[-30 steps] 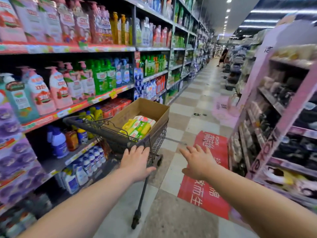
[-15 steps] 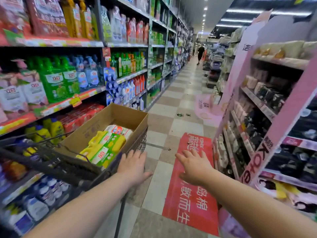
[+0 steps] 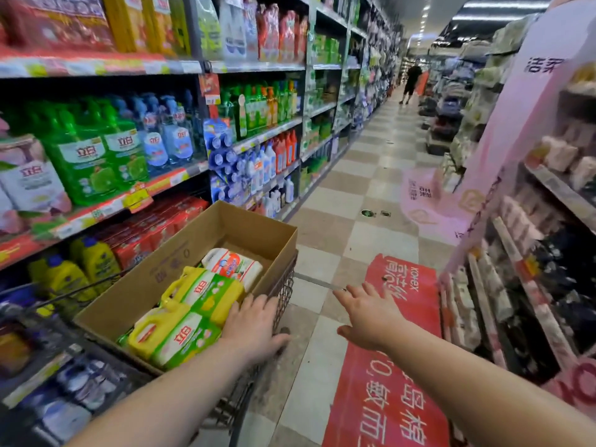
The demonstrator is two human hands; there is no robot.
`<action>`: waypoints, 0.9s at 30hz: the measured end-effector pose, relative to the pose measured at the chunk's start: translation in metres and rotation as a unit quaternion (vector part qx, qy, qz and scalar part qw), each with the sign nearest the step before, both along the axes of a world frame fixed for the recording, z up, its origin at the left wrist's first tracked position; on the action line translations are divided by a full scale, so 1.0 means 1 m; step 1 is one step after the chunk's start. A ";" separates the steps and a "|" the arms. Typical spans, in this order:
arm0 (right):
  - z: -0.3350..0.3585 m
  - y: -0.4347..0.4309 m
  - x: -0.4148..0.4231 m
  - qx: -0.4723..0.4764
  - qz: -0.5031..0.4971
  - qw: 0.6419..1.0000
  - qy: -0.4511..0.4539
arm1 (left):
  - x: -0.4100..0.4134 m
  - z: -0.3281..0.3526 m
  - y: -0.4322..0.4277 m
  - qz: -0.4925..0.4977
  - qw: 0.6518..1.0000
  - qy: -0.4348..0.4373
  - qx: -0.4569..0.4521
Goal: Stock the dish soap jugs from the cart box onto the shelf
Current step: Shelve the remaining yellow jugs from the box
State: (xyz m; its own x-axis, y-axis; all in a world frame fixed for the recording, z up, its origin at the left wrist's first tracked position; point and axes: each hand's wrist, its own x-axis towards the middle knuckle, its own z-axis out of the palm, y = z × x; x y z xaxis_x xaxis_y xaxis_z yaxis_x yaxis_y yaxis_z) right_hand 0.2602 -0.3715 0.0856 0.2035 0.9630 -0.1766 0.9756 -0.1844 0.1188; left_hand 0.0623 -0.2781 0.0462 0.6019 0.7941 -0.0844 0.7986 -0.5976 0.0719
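Left of the open brown cardboard box (image 3: 167, 269), the store shelf (image 3: 96, 217) with red price rails is packed with bottles (image 3: 93, 156). Whether any came from this box I cannot tell. Inside the box, set in the dark wire cart (image 3: 285, 295), lie two yellow dish soap jugs with green labels (image 3: 183, 333) and a white jug (image 3: 235, 264) behind them. At the box's near right corner the left hand (image 3: 254, 327) rests flat, fingers straight, gripping nothing. Right of the box the right hand (image 3: 371, 314) hovers, spread and empty. To my eye, every jug here awaits shelving.
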 end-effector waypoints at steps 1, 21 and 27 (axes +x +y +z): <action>-0.003 0.015 0.006 -0.004 0.013 1.000 0.000 | 0.003 -0.003 0.010 0.011 1.000 0.000 -0.003; -0.041 0.273 0.058 -0.085 0.323 0.942 0.030 | 0.015 -0.049 0.107 0.360 0.929 0.047 -0.070; -0.059 0.318 0.010 -0.100 0.393 0.913 0.042 | -0.028 -0.060 0.123 0.446 0.889 0.025 -0.097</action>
State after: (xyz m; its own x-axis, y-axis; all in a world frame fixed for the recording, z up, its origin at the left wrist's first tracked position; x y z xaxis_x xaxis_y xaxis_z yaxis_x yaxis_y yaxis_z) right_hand 0.2706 -0.0536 0.0263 -0.5581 0.7532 -0.3483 0.8050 0.5933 -0.0069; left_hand 0.0348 -0.1553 -0.0135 -0.2693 0.9211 -0.2812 0.9535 0.2960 0.0565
